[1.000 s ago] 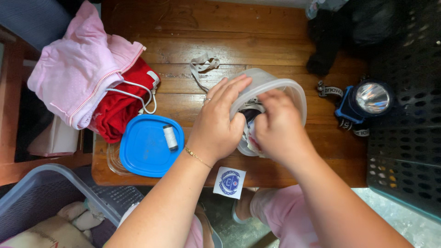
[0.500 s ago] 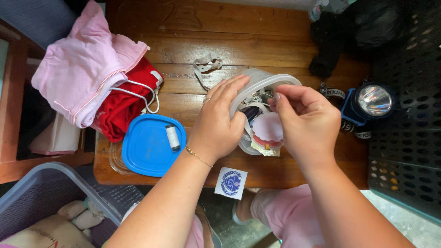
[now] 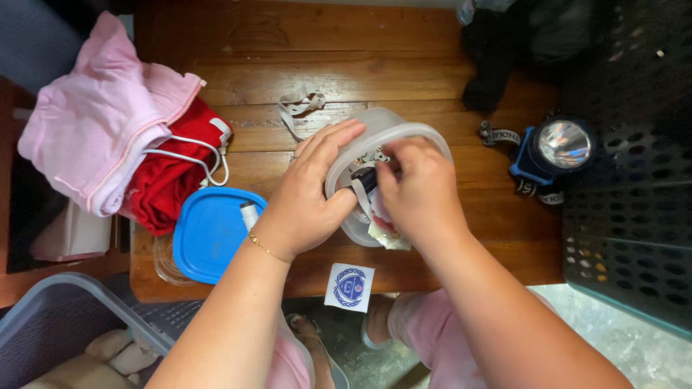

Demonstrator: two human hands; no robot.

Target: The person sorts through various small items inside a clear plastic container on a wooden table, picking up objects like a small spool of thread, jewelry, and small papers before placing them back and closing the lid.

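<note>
Right hand (image 3: 417, 194) dipped back into tub (image 3: 425, 133), fingers curled on small bits; left hand (image 3: 306, 198) gripped tub's rim.

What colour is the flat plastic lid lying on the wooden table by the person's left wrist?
The flat plastic lid is bright blue, seen clearly in the head view.

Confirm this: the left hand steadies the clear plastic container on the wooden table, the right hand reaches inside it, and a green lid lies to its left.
Not quite. The lid is blue, not green, as the head view shows. The rest holds: the left hand steadies the clear plastic container on the wooden table, and the right hand reaches inside.
</note>
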